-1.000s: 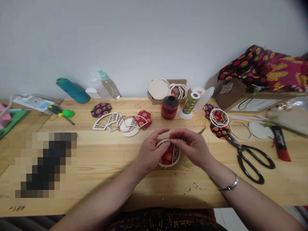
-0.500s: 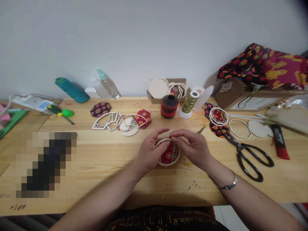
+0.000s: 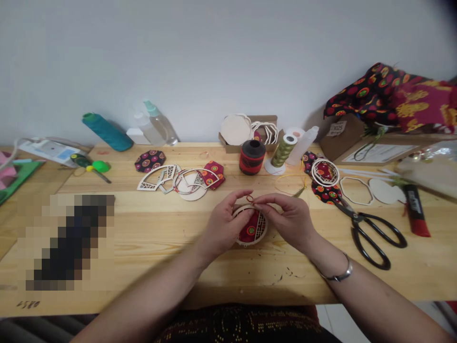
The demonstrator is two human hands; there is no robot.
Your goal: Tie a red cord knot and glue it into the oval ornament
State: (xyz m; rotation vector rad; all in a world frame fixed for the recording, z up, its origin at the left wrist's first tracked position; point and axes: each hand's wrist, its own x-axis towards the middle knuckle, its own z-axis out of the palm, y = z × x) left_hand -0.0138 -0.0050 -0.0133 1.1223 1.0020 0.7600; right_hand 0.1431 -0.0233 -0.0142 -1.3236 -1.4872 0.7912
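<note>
A round wooden lattice ornament (image 3: 254, 229) backed with red patterned fabric lies on the wooden table (image 3: 143, 228) in front of me. My left hand (image 3: 223, 224) curls around its left edge, thumb on top. My right hand (image 3: 285, 220) pinches a small red thread loop (image 3: 249, 198) at the ornament's top edge, fingers closed. Both hands meet over the ornament. A silver bracelet sits on my right wrist.
Black scissors (image 3: 371, 233) lie to the right. Behind are a black-red thread spool (image 3: 252, 157), an olive spool (image 3: 283, 151), fan-shaped wooden cutouts (image 3: 167, 178), fabric octagons, a teal spool (image 3: 103, 132), bottles, a cardboard box of wooden rings (image 3: 250, 131) and patterned cloth (image 3: 389, 97).
A small red thread loop now stands above the ornament's top between my fingertips. Both hands have stayed over the ornament, shifting only slightly.
</note>
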